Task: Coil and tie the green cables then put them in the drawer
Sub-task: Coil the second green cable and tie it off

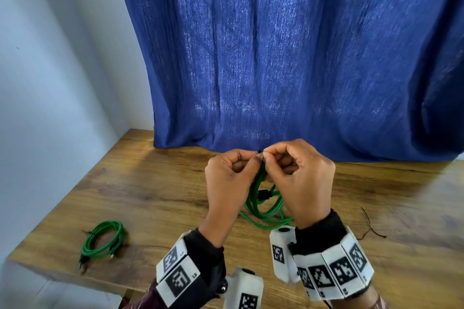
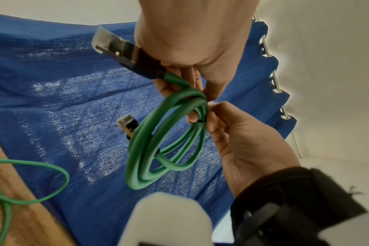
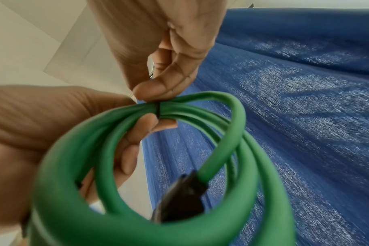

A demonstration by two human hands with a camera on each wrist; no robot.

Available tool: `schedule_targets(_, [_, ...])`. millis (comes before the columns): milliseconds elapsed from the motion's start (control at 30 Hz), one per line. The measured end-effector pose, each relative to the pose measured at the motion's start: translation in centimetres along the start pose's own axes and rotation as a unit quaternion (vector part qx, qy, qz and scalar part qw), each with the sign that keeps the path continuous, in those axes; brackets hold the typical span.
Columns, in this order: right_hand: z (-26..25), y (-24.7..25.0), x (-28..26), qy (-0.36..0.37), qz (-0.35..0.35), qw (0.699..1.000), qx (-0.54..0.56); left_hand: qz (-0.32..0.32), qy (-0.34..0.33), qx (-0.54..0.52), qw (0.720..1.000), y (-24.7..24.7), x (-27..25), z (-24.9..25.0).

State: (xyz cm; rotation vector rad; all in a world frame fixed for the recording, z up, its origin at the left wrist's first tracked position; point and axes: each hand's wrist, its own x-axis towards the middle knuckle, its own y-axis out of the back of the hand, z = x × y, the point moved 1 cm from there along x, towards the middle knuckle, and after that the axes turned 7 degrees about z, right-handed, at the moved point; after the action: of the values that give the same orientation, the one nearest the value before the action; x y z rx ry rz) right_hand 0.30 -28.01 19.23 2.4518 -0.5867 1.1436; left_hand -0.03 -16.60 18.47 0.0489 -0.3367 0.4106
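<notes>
Head view: left hand [image 1: 227,178] and right hand [image 1: 300,173] both pinch the black twist tie [image 3: 158,109] atop the coiled green cable [image 1: 263,206], coil hanging below the fingertips; advice: twist snug, keep loops bunched.

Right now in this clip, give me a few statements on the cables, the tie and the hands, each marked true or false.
1. Both hands hold the coiled green cable above the wooden table. True.
2. A thin black tie circles the coil's strands. True.
3. The second green cable lies loose and uncoiled. False: it lies coiled on the table's left.
4. The left hand rests flat on the table. False: it pinches the tie with the right hand.
5. A blue curtain hangs behind. True.
</notes>
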Motion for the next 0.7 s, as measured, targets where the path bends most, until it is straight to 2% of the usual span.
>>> schedule_targets(267, [0.1,0.2,-0.1,0.006,0.011,1.000,-0.008,0.017,-0.068,0.057,0.996,-0.3,-0.4,0.3])
schedule_targets(500, [0.2,0.5,-0.5,0.003,0.032,0.999,-0.010,0.019,-0.079,0.075,0.994,-0.5,-0.8,0.3])
schedule_targets(700, [0.5,0.7,-0.6,0.009,0.008,1.000,-0.003,0.030,-0.114,0.095,0.988,-0.4,-1.0,0.1])
